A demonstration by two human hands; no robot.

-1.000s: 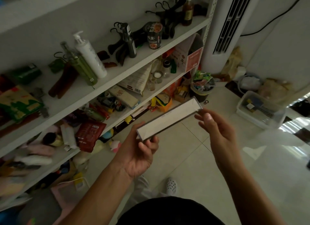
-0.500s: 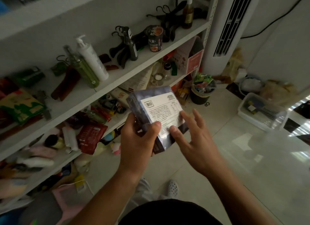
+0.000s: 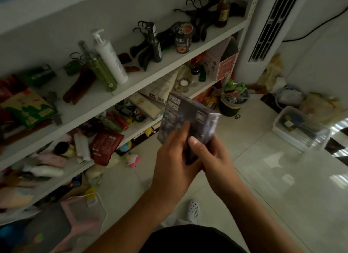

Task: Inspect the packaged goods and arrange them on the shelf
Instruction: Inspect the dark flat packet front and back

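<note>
A flat dark purple-grey packet [image 3: 190,112] with pale lettering stands upright in front of me, its printed face toward the camera. My left hand [image 3: 174,156] grips its lower left part, thumb lying up across the face. My right hand [image 3: 211,154] holds the lower right corner, thumb on the front. The packet hangs in the air just right of the white shelf [image 3: 150,73], level with its lower boards. The packet's bottom edge is hidden behind my fingers.
The shelf holds a white pump bottle [image 3: 109,58], a green bottle [image 3: 99,71], black hangers [image 3: 145,51], a can [image 3: 183,37] and a red pouch [image 3: 104,145]. A black bin [image 3: 232,105] and a clear plastic box [image 3: 299,128] stand on the tiled floor. A white tower fan [image 3: 263,30] rises beside the shelf.
The packet went from edge-on to showing its white label, and now its dark printed side. Both hands have closed on its lower part and shifted right.
</note>
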